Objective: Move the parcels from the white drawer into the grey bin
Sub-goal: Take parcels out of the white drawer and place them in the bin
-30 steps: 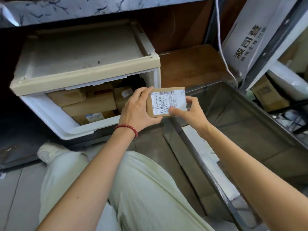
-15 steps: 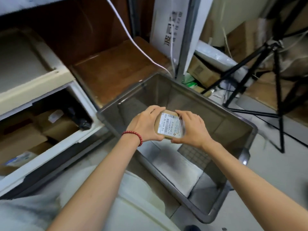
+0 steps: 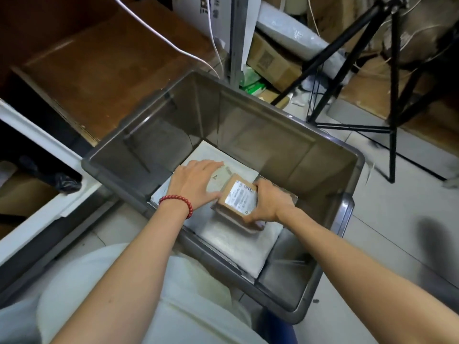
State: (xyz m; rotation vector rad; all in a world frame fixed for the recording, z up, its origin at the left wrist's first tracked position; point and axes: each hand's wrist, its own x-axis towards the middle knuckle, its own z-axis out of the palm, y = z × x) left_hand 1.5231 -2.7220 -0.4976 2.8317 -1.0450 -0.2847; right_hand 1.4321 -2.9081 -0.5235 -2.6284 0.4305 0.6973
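A small brown parcel [image 3: 239, 196] with a white label sits low inside the grey bin [image 3: 248, 120], on top of white padded envelopes [image 3: 236, 242]. My right hand [image 3: 270, 204] grips the parcel's right and near edges. Beside it, my left hand [image 3: 196, 184] lies with straight fingers over the envelopes, its thumb against the parcel's left edge. At the far left is the white drawer [image 3: 37, 219], pulled out, with brown parcels [image 3: 22, 194] partly visible inside.
A black tripod [image 3: 392, 95] stands right of the bin. A brown wooden board [image 3: 111, 65] with a white cable [image 3: 173, 45] across it lies behind. Cardboard boxes [image 3: 270, 60] are at the back. My knee in pale trousers [image 3: 186, 306] is near the bin's front edge.
Both hands carried the parcel from in front of the drawer, over the bin's rim and down onto the envelopes. My left hand's fingers have opened off the parcel.
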